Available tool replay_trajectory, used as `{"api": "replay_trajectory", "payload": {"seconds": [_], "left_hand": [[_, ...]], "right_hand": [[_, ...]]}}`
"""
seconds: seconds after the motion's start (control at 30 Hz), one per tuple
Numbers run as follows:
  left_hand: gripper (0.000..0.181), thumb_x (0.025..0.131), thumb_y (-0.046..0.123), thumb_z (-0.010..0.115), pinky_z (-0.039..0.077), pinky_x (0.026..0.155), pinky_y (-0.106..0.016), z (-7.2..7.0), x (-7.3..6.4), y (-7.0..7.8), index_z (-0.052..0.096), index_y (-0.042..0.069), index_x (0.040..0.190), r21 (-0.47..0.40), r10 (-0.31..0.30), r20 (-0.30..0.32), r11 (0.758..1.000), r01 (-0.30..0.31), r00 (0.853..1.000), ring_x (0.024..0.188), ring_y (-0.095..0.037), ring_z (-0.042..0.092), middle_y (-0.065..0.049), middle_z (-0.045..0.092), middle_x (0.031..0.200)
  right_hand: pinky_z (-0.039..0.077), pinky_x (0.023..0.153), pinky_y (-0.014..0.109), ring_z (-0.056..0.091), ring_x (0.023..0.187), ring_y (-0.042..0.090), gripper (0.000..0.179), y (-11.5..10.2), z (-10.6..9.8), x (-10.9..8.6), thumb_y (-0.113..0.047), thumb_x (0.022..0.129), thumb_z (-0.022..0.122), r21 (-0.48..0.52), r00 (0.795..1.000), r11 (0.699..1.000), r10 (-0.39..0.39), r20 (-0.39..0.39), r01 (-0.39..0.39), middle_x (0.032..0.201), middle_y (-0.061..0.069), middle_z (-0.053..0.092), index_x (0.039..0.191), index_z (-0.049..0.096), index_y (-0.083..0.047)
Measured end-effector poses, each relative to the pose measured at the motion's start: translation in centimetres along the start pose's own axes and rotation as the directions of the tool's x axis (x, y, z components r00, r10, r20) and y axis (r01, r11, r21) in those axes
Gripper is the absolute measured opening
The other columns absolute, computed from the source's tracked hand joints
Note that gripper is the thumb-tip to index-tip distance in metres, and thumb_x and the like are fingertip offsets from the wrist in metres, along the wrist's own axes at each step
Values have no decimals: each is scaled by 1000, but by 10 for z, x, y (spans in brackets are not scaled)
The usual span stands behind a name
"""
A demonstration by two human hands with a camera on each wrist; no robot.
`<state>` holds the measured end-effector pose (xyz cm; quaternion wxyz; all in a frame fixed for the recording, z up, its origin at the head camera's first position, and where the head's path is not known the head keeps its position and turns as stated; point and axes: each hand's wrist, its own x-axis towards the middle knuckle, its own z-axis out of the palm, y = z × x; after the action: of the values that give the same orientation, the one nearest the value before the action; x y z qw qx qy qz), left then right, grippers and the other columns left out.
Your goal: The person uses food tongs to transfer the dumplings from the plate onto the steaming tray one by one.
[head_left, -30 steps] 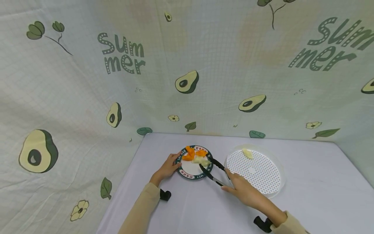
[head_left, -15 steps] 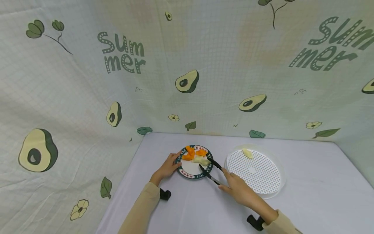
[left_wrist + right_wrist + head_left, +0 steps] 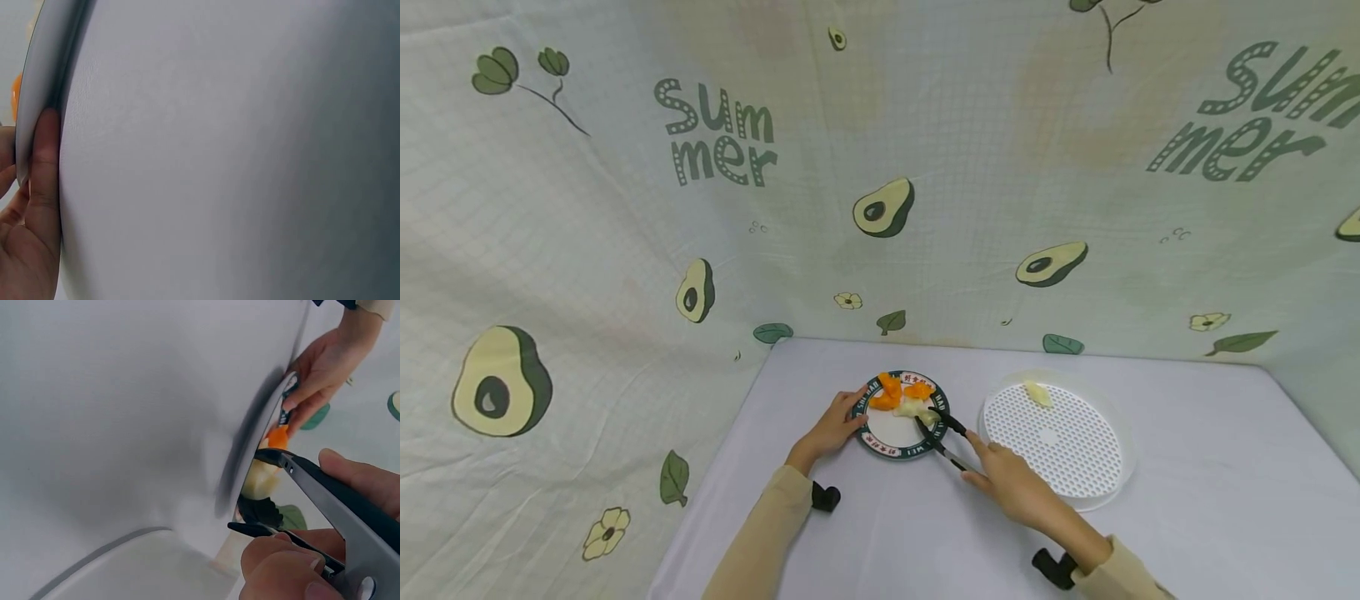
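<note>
A round white plate [image 3: 886,431] with a dark green lettered rim lies on the table. My left hand [image 3: 832,427] pinches its left edge, thumb above and fingers beneath, as the left wrist view [image 3: 39,206] shows. Orange pieces [image 3: 890,390] and pale yellow pieces [image 3: 912,407], which look like cut fruit, sit on the plate. In my right hand [image 3: 1017,486] I hold black-and-metal tongs [image 3: 938,447], their tips spread at the pale pieces. From the right wrist view, the tongs [image 3: 312,487] reach over the plate's edge beside a pale chunk [image 3: 259,481]; contact is unclear.
Right of the plate stands a round white perforated tray [image 3: 1052,450] with a clear rim. One pale yellow piece [image 3: 1039,394] lies near its far edge. A white cloth [image 3: 1195,467] covers the table, and a printed avocado curtain [image 3: 820,250] hangs behind.
My right hand has shifted slightly left and forward, carrying the tongs' tips further over the plate to the pale pieces, and the tips have drawn closer together. The left hand keeps its hold.
</note>
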<state>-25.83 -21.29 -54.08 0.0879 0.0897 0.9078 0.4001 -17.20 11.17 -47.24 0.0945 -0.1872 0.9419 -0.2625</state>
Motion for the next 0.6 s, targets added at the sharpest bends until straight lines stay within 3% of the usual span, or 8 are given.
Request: {"api": "replay_trajectory", "payload": {"seconds": [0.27, 0.6], "left_hand": [[58, 104, 21, 56, 36, 87, -41, 0, 0, 1, 33, 12, 157, 9, -11, 7, 1000, 11, 1000, 98, -23, 45, -18, 41, 136], [58, 103, 20, 56, 36, 84, -40, 0, 0, -2, 34, 11, 156, 1, 3, 9, 1000, -3, 1000, 96, -22, 44, -17, 42, 134]], "right_hand": [[51, 85, 56, 57, 114, 47, 64, 0, -6, -5, -31, 96, 66, 32, 1000, 999, -15, 12, 15, 127, 35, 56, 145, 46, 5], [51, 87, 53, 58, 114, 43, 67, -2, -19, -15, -38, 96, 64, 97, 999, 994, -45, -21, 47, 127, 31, 58, 145, 46, 4]]}}
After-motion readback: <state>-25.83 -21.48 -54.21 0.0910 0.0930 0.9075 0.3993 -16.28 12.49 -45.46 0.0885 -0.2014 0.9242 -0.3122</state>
